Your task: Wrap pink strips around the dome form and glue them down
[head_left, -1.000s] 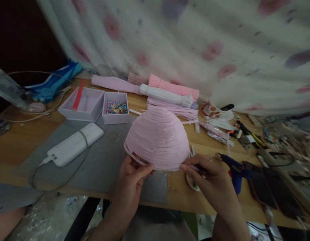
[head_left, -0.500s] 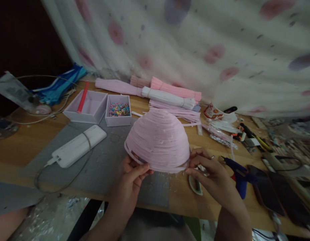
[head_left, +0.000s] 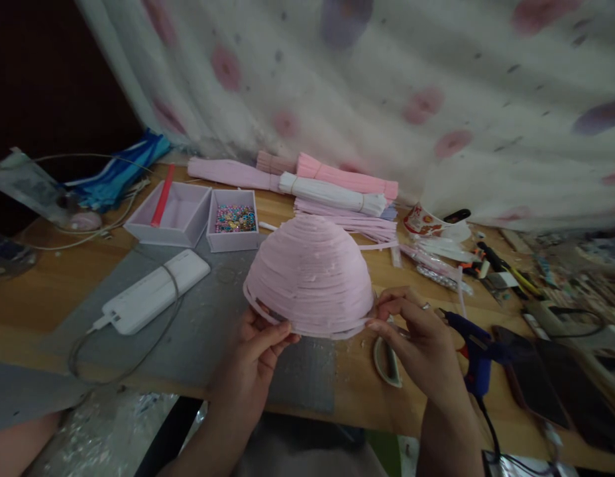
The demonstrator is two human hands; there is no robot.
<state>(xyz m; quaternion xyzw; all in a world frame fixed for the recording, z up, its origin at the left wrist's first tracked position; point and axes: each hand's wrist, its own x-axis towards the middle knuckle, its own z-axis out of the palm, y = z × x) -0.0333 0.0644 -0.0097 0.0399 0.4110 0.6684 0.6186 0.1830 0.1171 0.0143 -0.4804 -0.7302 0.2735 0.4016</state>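
Note:
A pale pink dome [head_left: 307, 278], built up of rows of pipe-cleaner-like strips, is held just above the table, its rounded top away from me. My left hand [head_left: 262, 341] pinches the lower left of its rim, thumb on the outside and fingers behind. At the right end of the rim, my right hand [head_left: 409, 324] has thumb and forefinger closed on the lowest strip, where a narrow gap shows between it and the row above. A roll of tape [head_left: 387, 363] lies below my right hand. The blue hot glue gun [head_left: 474, 348] rests right of that hand.
Bundles of pink and white stems [head_left: 332, 192] lie at the back. A box of beads [head_left: 232, 232] and a box with a red stick [head_left: 185, 212] stand left. A white power bank [head_left: 156, 291] with its cable lies on a grey mat [head_left: 203, 344]. Dark phones [head_left: 533, 384] are at right.
The dome has shifted slightly up and left and tipped a little. My right fingers have drawn closer to the rim's right end; my left hand keeps its pinch.

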